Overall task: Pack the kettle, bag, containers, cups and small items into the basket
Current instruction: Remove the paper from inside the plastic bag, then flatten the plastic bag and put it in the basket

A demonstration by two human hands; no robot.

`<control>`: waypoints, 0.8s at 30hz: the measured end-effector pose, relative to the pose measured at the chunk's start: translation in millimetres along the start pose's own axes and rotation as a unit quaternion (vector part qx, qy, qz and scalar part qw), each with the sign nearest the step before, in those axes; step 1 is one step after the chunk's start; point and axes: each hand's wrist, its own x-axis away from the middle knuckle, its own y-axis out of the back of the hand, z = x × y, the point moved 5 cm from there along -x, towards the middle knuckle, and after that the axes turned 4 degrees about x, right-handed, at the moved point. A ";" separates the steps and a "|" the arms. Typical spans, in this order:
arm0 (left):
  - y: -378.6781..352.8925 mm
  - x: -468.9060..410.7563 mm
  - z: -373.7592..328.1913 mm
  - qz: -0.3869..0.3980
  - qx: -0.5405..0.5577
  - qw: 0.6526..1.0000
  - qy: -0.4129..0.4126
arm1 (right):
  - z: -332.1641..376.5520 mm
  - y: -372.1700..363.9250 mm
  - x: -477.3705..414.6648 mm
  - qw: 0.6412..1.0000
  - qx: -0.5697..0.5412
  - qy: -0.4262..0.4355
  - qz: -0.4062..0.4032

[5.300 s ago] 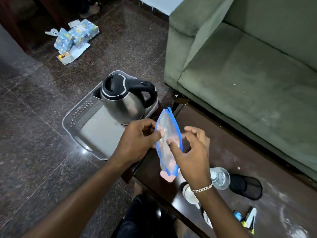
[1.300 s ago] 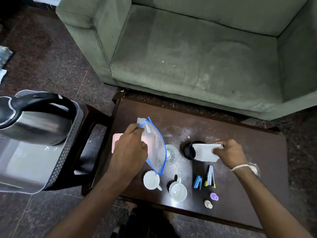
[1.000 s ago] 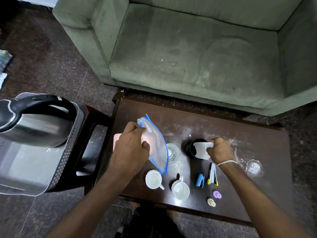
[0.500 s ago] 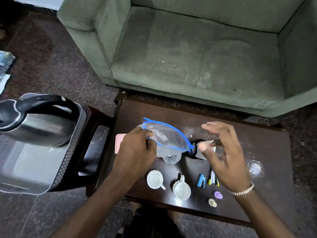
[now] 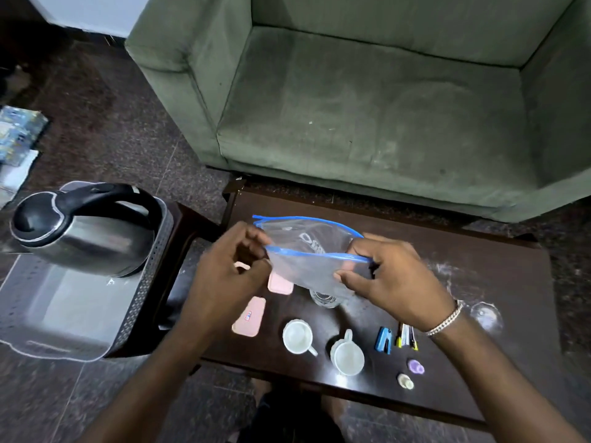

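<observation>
A clear zip bag (image 5: 307,254) with a blue seal is held above the dark table (image 5: 479,282), its mouth spread wide. My left hand (image 5: 227,279) pinches its left corner and my right hand (image 5: 387,276) grips its right side. The steel kettle (image 5: 80,231) stands in the grey perforated basket (image 5: 150,276) on the left. Under the bag lie pink pads (image 5: 251,316) and a glass (image 5: 324,300). Nearer me are two white cups (image 5: 297,337), (image 5: 347,356), a blue stapler (image 5: 383,339), pens (image 5: 406,335) and two small items (image 5: 415,366), (image 5: 405,381).
A green sofa (image 5: 367,100) stands right behind the table. The basket rests on a dark stool (image 5: 179,251) left of the table. Blue-patterned packets (image 5: 16,132) lie on the dark stone floor at far left. White smears mark the table's right part.
My right hand left the black cup and took the bag's right side; both hands now pull the mouth wide. A pink pad now lies on the table below my left hand.
</observation>
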 end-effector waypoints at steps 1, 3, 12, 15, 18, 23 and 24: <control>5.7 -2.4 7.4 -0.009 0.014 1.000 0.000 | 3.7 6.4 -0.9 1.000 -0.009 0.016 0.000; 11.7 -6.7 24.3 -0.003 0.029 0.999 0.024 | 7.4 16.2 -1.8 0.999 -0.034 0.033 0.016; -43.6 -13.6 35.6 0.238 0.184 0.953 0.046 | -7.4 45.9 -1.8 0.964 -0.254 0.048 0.063; -54.1 -18.0 31.6 0.205 0.221 0.953 0.039 | -21.3 48.8 2.0 0.918 -0.396 0.003 -0.019; -62.9 -18.6 30.0 0.182 0.263 0.947 0.033 | -39.4 32.8 13.9 0.830 -0.547 -0.059 -0.091; -71.1 -19.2 34.3 0.167 0.295 0.940 0.040 | -52.7 -8.3 35.4 0.822 -0.542 -0.106 -0.142; -71.5 -19.5 34.4 0.169 0.292 0.941 0.039 | -54.5 -12.0 37.7 0.823 -0.535 -0.112 -0.153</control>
